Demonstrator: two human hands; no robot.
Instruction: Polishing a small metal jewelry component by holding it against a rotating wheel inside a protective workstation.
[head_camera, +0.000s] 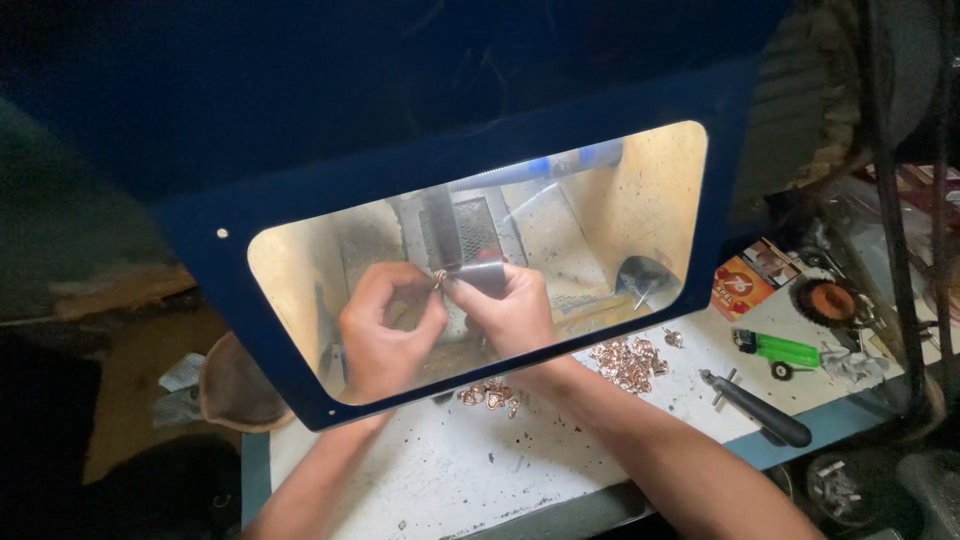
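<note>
Behind shield window (300, 250), hands' (445, 320) piece (438, 278) indistinct

Am looking through dark blue shield (470, 150), window glowing pale yellow. Am seeing copper-pink small piece (439, 279) at my fingertips, grey strip (487, 274) beside it. Copper-pink pieces (630, 362) shining on white worktop (450, 470), speckled dark. Bright green lighter (780, 349), black-handled tool (760, 410), orange-and-white box (740, 285) lying there.
</note>
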